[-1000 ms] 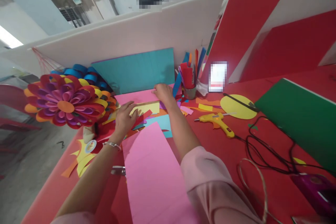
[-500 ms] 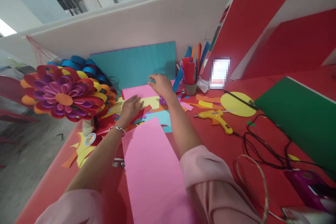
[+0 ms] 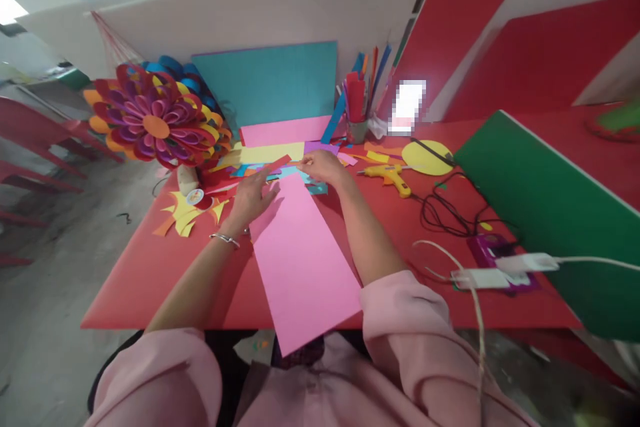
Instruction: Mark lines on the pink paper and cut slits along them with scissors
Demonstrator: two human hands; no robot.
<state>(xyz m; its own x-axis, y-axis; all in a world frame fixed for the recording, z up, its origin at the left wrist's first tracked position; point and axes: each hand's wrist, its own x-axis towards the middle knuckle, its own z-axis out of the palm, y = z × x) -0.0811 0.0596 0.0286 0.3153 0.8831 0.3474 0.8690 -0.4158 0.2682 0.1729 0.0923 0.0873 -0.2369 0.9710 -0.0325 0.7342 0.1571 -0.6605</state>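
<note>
A long pink sheet of craft paper or foam (image 3: pixel 305 260) lies in front of me, its near end jutting past the table edge over my lap. My left hand (image 3: pixel 251 200) is over the sheet's far left corner, thumb apart from the fingers, with a bracelet on the wrist. Just beyond the sheet's far edge, my right hand (image 3: pixel 323 167) has its fingertips pinched together among coloured scraps; what they hold, if anything, is too small to make out. A red strip (image 3: pixel 279 163) lies between the hands. Yellow paper (image 3: pixel 273 152) and light blue paper (image 3: pixel 317 189) are close by.
At the left stands a layered paper flower (image 3: pixel 156 125). Behind are a teal board (image 3: pixel 280 83) and a cup of paper strips (image 3: pixel 357 129). On the right lie a yellow glue gun (image 3: pixel 387 177), black cable (image 3: pixel 440 213), a purple power strip (image 3: pixel 485 250) and a green board (image 3: pixel 545 213).
My view has tilted down, showing the table's front edge and my lap. My right hand has come down and back from near the teal board to the scraps, its fingers now pinched.
</note>
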